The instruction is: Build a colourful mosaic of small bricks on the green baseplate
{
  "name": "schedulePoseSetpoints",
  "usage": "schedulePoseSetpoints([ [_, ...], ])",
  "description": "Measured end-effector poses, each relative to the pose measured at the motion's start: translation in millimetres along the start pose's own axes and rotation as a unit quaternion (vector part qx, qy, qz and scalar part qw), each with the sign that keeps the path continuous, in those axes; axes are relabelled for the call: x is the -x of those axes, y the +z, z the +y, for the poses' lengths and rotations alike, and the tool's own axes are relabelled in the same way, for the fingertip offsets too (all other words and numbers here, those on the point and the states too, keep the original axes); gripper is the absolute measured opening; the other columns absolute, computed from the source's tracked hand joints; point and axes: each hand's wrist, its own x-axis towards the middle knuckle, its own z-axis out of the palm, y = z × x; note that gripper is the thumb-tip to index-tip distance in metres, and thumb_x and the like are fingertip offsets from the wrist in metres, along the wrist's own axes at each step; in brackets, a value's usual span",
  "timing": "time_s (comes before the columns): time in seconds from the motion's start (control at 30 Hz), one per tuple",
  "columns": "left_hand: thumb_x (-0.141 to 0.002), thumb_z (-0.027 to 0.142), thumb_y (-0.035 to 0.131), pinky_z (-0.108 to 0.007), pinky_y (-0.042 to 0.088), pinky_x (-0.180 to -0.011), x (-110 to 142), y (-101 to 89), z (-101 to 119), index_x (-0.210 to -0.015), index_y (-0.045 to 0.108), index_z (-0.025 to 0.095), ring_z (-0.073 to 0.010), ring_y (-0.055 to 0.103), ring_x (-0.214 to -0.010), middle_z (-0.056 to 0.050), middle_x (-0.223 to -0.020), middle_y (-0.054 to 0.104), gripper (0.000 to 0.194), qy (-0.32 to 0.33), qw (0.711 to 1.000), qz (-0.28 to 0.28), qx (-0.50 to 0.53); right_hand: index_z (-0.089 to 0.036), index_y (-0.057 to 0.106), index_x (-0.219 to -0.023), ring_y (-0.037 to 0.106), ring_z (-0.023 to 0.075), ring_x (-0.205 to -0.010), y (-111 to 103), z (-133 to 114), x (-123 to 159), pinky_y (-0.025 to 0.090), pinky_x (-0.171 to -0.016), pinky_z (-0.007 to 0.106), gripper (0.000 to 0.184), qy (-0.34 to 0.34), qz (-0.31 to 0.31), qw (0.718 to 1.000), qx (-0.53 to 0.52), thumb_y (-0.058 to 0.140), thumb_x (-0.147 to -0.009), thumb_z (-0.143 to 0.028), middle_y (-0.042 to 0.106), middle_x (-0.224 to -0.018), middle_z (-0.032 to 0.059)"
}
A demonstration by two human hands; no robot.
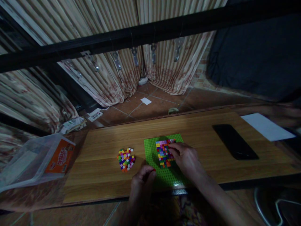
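Observation:
A green studded baseplate (150, 147) lies on the wooden tabletop, with a block of many-coloured toy bricks (162, 150) fixed on its middle. My right hand (187, 158) reaches over the right side of these bricks. Its thumb and fingertips are pinched together at their upper part, and whatever they grip is hidden. At the plate's lower left edge, my left hand (142, 179) is closed, with a small red brick (154, 169) showing at the fingertips. Left of the plate sits a loose pile of small coloured bricks (126, 159).
A black phone-like slab (235, 141) and a white sheet (266, 126) lie on the table (101, 150) at right. Beyond its left end stands a clear plastic box (30, 163) with an orange label. A dark bar (127, 34) with hanging metal clips crosses before the curtains.

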Motion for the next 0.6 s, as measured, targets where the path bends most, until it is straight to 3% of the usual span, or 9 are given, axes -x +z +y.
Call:
schedulePoseSetpoints([
  [0.33, -0.076, 0.033, 0.063, -0.02, 0.036, -0.058, 1, 0.0, -2, -0.077, 0.063, 0.017, -0.0116, 0.044, -0.063, 0.003, -0.065, 0.052, 0.016, 0.005, 1.0, -0.005, 0.0, -0.02, 0.07, -0.093, 0.067, 0.0218, -0.083, -5, 8, 11, 0.052, -0.077, 0.035, 0.02, 0.044, 0.073, 0.994, -0.061, 0.054, -0.086, -0.03, 0.072, -0.092, 0.0067],
  [0.6, -0.076, 0.033, 0.064, -0.02, 0.037, -0.06, 0, -0.7, -4, -0.078, 0.064, 0.017, -0.0118, 0.047, -0.064, 0.002, -0.067, 0.054, 0.016, 0.004, 1.0, -0.002, -0.001, -0.019, 0.065, -0.103, 0.059, 0.0261, -0.099, 7, 14, 5, 0.047, -0.088, 0.043, 0.031, 0.082, 0.11, 0.986, -0.096, 0.057, -0.082, -0.039, 0.064, -0.102, 0.0111],
])
